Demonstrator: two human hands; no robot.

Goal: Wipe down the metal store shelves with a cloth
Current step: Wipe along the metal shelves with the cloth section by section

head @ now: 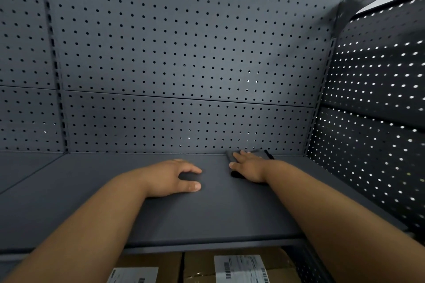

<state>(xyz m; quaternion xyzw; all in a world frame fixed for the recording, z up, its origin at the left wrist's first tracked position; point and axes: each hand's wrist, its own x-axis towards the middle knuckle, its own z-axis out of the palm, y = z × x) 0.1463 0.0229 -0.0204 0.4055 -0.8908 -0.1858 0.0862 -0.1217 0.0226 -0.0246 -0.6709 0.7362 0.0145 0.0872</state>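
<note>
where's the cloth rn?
Head view: the dark cloth lies flat under the right hand, at the shelf's back right, against the pegboard back panel.

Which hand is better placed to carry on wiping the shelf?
Right. The right hand lies flat on the cloth near the back panel; the left hand rests bare on the shelf.

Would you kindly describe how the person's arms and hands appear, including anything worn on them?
Both forearms are bare, with no sleeves in view. The left hand and right hand wear no gloves, and no rings, watch or bracelets are visible. Fingernails look short and unpainted.
</note>
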